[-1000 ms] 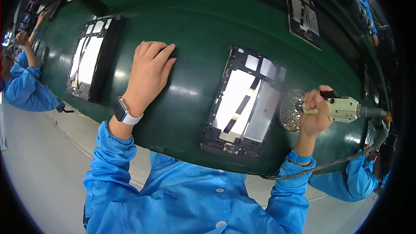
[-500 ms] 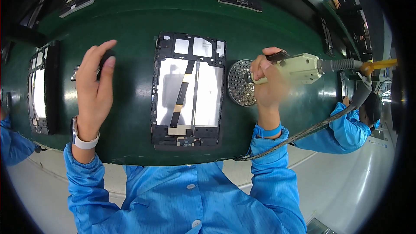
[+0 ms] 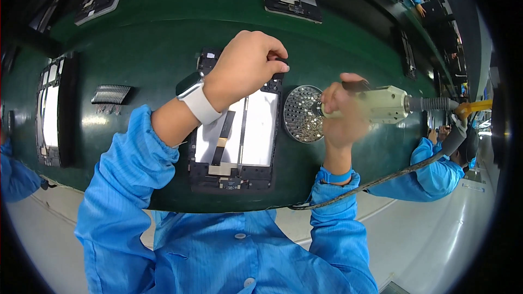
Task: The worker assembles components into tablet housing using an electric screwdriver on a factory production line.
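An opened tablet (image 3: 261, 125) lies on the green table before me, its silver inside and black ribbon cable showing. My left hand (image 3: 242, 68) reaches over its far end, thumb and fingertips closed together at the far right corner. Something small and dark shows at those fingertips, too hidden to name. My right hand (image 3: 343, 111), partly blurred, is wrapped around a cream power screwdriver (image 3: 384, 104) lying almost level. The driver's front end is over a round metal screw tray (image 3: 302, 122) with holes and many small screws, just right of the tablet.
A bundle of black strips (image 3: 111, 95) lies to the left. Other opened tablets (image 3: 50, 109) stand at the left edge and along the far side. A braided cable (image 3: 381, 174) runs from the screwdriver to the table's front edge. A co-worker's blue sleeve (image 3: 436, 166) is at right.
My left hand has moved right from beside the black strips to the tablet's far right corner, its fingers closing. My right hand and the screwdriver have shifted slightly nearer, staying by the screw tray.
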### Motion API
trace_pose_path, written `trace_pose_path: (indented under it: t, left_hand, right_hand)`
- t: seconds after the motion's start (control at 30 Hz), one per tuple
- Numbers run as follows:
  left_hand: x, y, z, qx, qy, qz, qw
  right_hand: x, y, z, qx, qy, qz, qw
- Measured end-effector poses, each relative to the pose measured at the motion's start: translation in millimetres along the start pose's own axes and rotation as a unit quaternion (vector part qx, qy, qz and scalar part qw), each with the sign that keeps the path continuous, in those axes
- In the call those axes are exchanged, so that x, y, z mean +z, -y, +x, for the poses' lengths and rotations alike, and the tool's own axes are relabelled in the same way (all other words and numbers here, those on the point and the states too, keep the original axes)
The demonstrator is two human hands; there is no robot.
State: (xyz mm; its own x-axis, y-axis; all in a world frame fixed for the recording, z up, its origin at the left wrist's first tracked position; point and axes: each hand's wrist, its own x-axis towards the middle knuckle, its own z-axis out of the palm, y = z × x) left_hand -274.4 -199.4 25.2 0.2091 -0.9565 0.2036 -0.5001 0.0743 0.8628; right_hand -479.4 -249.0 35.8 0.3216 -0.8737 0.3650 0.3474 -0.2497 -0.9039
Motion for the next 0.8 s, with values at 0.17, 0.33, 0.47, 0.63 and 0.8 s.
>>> trace_pose_path:
  t: [0.17, 0.33, 0.47, 0.63, 0.8]
  left_hand:
    - [3, 12, 6, 0.086, -0.015, 0.168, 0.982]
    - [2, 20, 12, 0.04, 0.033, 0.132, 0.99]
    - [-6, 17, 20, -0.026, 0.116, 0.131, 0.984]
    - [-8, 13, -18, -0.022, 0.127, 0.118, 0.985]
    - [-11, 6, -33, -0.016, 0.121, 0.109, 0.987]
  right_hand:
    - [-3, -2, 1, 0.026, 0.0, 0.025, 0.999]
    - [0, 4, 1, 0.026, 0.004, -0.04, 0.999]
    - [7, 3, 7, 0.005, -0.01, 0.034, 0.999]
    - [53, 27, 10, 0.024, 0.038, 0.096, 0.994]
    - [77, 12, 1, 0.093, 0.05, 0.082, 0.991]
